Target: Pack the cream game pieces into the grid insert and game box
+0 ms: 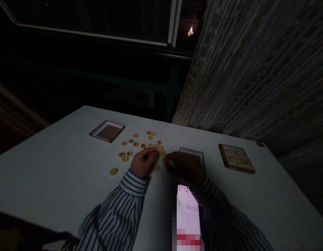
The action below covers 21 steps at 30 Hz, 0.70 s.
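Round wooden Chinese chess pieces [135, 144], some with red or black characters facing up, lie scattered near the middle of the white table [59, 167]. At their near side is my left hand [143, 163], thumb and fingers curled together beside the pieces; whatever it grips is too dark to make out. My right hand [186, 168] pinches a Chinese chess piece [165, 159] at its fingertips, just right of the group. Behind the right hand, a shallow grey-rimmed tray [202, 157] is partly hidden. One plain piece [113, 171] lies apart on the left.
A phone [189, 219] displaying a timer lies below my right wrist. At the back left sits a shallow open box part [92, 133]; a decorated flat box or lid [237, 158] is on the right. A string curtain [229, 80] hangs beyond the table's right side.
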Each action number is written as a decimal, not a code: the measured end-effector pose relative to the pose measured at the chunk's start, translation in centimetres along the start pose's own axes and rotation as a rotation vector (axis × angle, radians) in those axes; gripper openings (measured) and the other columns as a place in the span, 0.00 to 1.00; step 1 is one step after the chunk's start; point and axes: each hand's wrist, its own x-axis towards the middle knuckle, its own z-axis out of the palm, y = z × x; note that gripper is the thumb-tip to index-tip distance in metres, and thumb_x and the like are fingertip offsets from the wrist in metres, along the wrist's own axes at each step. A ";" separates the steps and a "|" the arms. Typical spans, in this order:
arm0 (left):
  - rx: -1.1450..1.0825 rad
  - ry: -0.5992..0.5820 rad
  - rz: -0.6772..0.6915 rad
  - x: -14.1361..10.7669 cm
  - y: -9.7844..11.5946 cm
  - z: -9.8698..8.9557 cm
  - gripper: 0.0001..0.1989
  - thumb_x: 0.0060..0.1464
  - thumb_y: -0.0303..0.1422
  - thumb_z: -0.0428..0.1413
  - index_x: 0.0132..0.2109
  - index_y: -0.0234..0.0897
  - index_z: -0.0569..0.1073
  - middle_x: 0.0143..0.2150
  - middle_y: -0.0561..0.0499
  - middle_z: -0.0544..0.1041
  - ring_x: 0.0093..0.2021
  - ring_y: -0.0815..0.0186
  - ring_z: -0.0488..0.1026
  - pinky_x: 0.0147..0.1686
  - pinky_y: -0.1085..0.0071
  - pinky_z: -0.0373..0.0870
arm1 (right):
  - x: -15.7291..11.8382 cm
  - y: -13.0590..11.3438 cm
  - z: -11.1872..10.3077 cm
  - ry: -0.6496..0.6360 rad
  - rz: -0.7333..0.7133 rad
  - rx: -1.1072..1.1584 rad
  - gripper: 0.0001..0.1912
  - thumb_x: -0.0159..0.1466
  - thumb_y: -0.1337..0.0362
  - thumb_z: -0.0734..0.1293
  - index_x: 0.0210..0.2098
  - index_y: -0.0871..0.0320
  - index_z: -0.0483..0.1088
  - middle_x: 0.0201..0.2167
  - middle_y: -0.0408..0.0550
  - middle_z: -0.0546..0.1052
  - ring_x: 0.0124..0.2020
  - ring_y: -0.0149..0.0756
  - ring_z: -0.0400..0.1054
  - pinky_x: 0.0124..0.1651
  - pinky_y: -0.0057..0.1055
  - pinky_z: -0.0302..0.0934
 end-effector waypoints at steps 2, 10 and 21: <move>0.014 0.092 -0.016 0.2 0.0 -0.3 0.13 0.47 0.38 0.54 0.37 0.34 0.75 0.32 0.48 0.78 0.33 0.65 0.74 0.35 0.68 0.72 | -0.2 0.1 0.1 -0.044 -0.019 -0.051 0.12 0.63 0.60 0.56 0.38 0.59 0.68 0.31 0.49 0.72 0.33 0.34 0.64 0.36 0.31 0.55; 0.116 0.217 0.042 0.6 0.0 -1.3 0.13 0.48 0.37 0.53 0.38 0.34 0.75 0.32 0.49 0.77 0.31 0.66 0.73 0.33 0.71 0.71 | -0.8 0.4 1.4 -0.140 -0.056 -0.171 0.12 0.63 0.61 0.55 0.31 0.58 0.67 0.29 0.47 0.69 0.30 0.32 0.60 0.32 0.30 0.51; 0.400 0.184 0.261 -1.5 0.0 -4.4 0.10 0.49 0.36 0.54 0.38 0.38 0.74 0.37 0.48 0.76 0.38 0.63 0.72 0.41 0.65 0.70 | -0.9 0.2 1.2 -0.147 -0.065 -0.177 0.12 0.63 0.61 0.56 0.34 0.58 0.68 0.30 0.48 0.70 0.32 0.33 0.61 0.33 0.31 0.51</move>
